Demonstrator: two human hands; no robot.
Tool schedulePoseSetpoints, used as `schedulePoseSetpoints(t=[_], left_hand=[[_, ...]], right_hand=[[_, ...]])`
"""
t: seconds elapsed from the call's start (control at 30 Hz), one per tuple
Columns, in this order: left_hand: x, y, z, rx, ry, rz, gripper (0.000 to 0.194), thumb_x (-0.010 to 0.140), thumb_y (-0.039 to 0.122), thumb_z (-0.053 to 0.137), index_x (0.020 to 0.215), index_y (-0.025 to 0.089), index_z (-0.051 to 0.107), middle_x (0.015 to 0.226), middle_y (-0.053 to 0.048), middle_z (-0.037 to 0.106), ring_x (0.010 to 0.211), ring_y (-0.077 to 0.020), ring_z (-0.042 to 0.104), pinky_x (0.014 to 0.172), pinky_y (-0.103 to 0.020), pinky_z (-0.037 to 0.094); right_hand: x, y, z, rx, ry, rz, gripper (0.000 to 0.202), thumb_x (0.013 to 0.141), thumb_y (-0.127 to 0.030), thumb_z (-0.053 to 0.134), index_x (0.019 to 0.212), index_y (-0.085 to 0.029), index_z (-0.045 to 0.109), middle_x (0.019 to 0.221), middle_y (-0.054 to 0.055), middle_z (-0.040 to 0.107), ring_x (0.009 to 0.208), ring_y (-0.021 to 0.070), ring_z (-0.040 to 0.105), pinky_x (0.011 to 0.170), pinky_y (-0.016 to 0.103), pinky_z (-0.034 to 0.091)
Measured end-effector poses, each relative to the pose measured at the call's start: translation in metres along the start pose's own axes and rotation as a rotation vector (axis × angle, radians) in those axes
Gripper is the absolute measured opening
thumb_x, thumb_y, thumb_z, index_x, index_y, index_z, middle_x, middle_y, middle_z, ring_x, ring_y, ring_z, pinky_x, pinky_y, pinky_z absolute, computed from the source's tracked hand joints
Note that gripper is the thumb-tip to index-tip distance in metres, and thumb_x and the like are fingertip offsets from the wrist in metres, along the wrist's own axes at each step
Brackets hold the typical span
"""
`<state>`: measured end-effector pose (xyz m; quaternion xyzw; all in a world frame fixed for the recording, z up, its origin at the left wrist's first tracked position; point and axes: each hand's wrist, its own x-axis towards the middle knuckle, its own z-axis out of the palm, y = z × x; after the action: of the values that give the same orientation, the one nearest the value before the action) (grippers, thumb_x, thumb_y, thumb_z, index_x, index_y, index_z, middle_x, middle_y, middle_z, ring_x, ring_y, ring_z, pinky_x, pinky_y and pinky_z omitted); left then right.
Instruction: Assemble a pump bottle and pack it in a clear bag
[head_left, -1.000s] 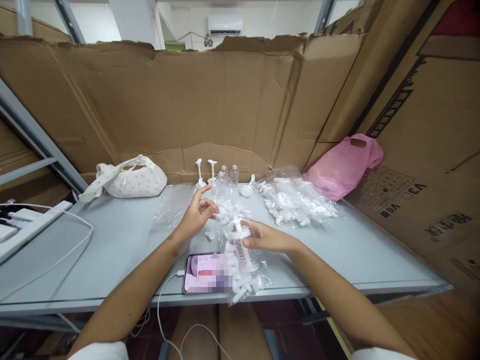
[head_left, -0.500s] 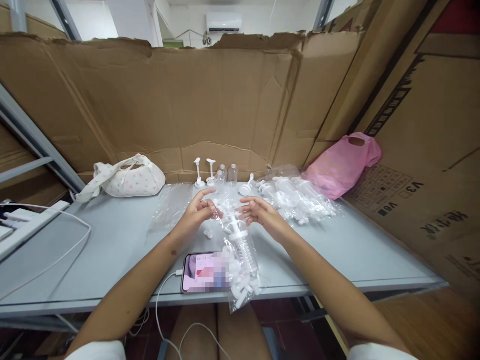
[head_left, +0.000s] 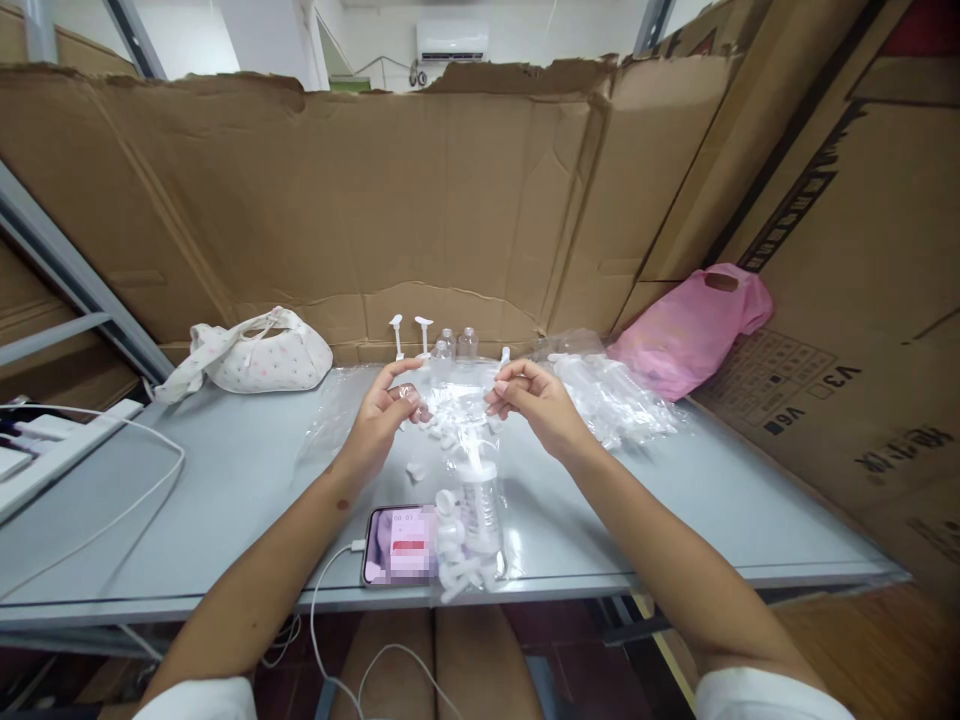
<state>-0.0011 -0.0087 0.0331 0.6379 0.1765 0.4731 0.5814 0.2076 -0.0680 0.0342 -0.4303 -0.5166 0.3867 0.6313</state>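
Between my hands hangs a clear plastic bag [head_left: 491, 560] with a clear bottle and several small white plastic parts in it. Its top edge is stretched wide between my left hand [head_left: 384, 410] and my right hand [head_left: 538, 405]. Each hand is closed, pinching one side of the bag near the top. The bag's lower end lies at the table's front edge, over the right side of a phone [head_left: 397, 545]. More small white pieces show behind the bag's top, and one loose white piece [head_left: 415, 472] lies near my left hand.
Two white pump heads [head_left: 397, 335] and a few clear bottles [head_left: 466, 343] stand at the back. Filled clear bags [head_left: 615, 400] lie to the right, beside a pink bag [head_left: 690, 330]. At left are a white patterned pouch [head_left: 270, 355] and a power strip [head_left: 71, 455]. Cardboard [head_left: 360, 200] walls the back.
My hands have drawn the bag's top wider, the right hand closing on its edge. The bag's lower end has shifted up and left, covering more of the phone.
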Motion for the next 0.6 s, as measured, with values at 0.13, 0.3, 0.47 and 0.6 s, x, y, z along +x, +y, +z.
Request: schedulePoseSetpoints(t=[0.13, 0.3, 0.47, 0.6], left_hand=[[-0.004, 0.009, -0.003, 0.031, -0.048, 0.145, 0.02, 0.084, 0.024, 0.055, 0.103, 0.026, 0.055, 0.056, 0.006, 0.046, 0.061, -0.0128, 0.053, 0.069, -0.031, 0.046], [-0.015, 0.024, -0.005, 0.117, -0.11, 0.302, 0.01, 0.088, 0.031, 0.054, 0.092, 0.023, 0.059, 0.062, 0.002, 0.054, 0.058, -0.0132, 0.054, 0.057, -0.027, 0.045], [-0.024, 0.033, -0.006, 0.182, -0.137, 0.403, 0.014, 0.091, 0.024, 0.05, 0.093, 0.023, 0.064, 0.071, -0.001, 0.057, 0.059, -0.0132, 0.055, 0.052, -0.026, 0.043], [-0.023, 0.04, -0.013, 0.284, -0.229, 0.5, 0.02, 0.091, 0.015, 0.047, 0.091, 0.02, 0.066, 0.072, -0.004, 0.061, 0.068, -0.0155, 0.056, 0.063, -0.031, 0.046]], right_hand=[[-0.009, -0.015, 0.001, -0.027, -0.058, -0.088, 0.023, 0.076, -0.037, 0.067, 0.082, -0.022, 0.051, 0.064, -0.003, 0.066, 0.055, 0.0139, 0.065, 0.05, 0.026, 0.045], [-0.025, -0.033, 0.005, -0.168, -0.151, -0.292, 0.036, 0.085, -0.031, 0.06, 0.121, -0.03, 0.053, 0.083, 0.0, 0.067, 0.055, 0.0125, 0.065, 0.049, 0.028, 0.05], [-0.031, -0.046, 0.005, -0.321, -0.233, -0.562, 0.024, 0.089, -0.016, 0.052, 0.098, -0.029, 0.071, 0.086, 0.002, 0.066, 0.066, 0.0144, 0.065, 0.056, 0.031, 0.056], [-0.029, -0.046, 0.005, -0.356, -0.222, -0.731, 0.032, 0.087, -0.006, 0.049, 0.091, -0.026, 0.073, 0.082, 0.003, 0.067, 0.072, 0.015, 0.065, 0.059, 0.03, 0.056]])
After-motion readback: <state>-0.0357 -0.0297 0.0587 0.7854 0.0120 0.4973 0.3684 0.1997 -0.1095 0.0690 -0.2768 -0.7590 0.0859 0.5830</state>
